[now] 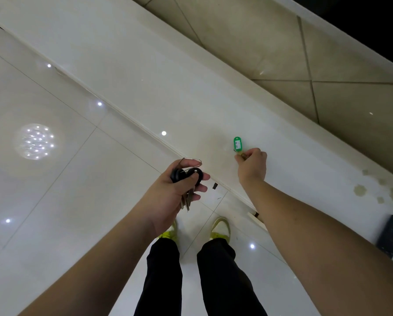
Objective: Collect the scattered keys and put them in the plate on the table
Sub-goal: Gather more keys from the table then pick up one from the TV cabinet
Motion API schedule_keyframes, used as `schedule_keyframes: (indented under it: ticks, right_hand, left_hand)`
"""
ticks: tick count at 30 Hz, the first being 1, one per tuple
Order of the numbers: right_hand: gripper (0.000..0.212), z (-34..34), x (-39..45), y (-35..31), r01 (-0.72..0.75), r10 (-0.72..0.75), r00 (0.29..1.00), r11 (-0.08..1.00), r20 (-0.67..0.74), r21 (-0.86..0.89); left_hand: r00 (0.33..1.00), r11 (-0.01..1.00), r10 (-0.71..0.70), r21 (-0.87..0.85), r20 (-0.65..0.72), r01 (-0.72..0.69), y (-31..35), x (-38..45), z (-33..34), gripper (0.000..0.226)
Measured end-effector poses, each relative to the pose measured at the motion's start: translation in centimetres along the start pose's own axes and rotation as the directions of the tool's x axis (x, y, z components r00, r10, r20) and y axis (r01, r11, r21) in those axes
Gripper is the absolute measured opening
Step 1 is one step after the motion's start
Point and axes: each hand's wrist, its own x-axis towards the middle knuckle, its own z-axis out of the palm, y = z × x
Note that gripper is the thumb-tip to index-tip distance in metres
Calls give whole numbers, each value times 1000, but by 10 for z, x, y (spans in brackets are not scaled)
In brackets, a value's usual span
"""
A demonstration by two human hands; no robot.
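Note:
My left hand (175,190) is closed around a bunch of keys (187,176) with black heads and a metal wire ring; the silver blades hang below my fingers. My right hand (251,165) reaches onto the long white ledge (168,87) and pinches a brass key with a green plastic tag (236,143). The tag lies flat on the ledge just beyond my fingertips. The key itself is mostly hidden by my fingers. No plate is in view.
A dark remote control (391,238) lies at the right edge. A small dark scrap (215,185) sits on the glossy tiled floor by the ledge's edge. Greenish stains (373,190) mark the ledge at right. My legs and yellow-green shoes (219,228) stand below.

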Motion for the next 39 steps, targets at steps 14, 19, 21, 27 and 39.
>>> schedule_keyframes:
  ticks: [14, 19, 21, 27, 39]
  right_hand:
    - [20, -68, -75, -40, 42, -164, 898, 956, 408, 290]
    - [21, -140, -147, -83, 339, -436, 788, 897, 435, 285]
    - [12, -168, -176, -97, 407, -503, 722, 864, 474, 296]
    - [18, -234, -251, -145, 436, -600, 643, 798, 477, 415]
    - [31, -225, -343, -213, -113, -517, 451, 775, 728, 621]
  left_hand:
    - [1000, 1000, 21, -15, -10, -21, 26, -44, 16, 21]
    - [994, 994, 102, -40, -32, -103, 57, -106, 27, 20]
    - [990, 990, 132, -48, -44, -134, 69, -137, 32, 19]
    - [961, 956, 268, -107, -61, -273, 99, -220, 47, 20]
    - [893, 852, 389, -282, -224, -442, 103, -328, 26, 21]
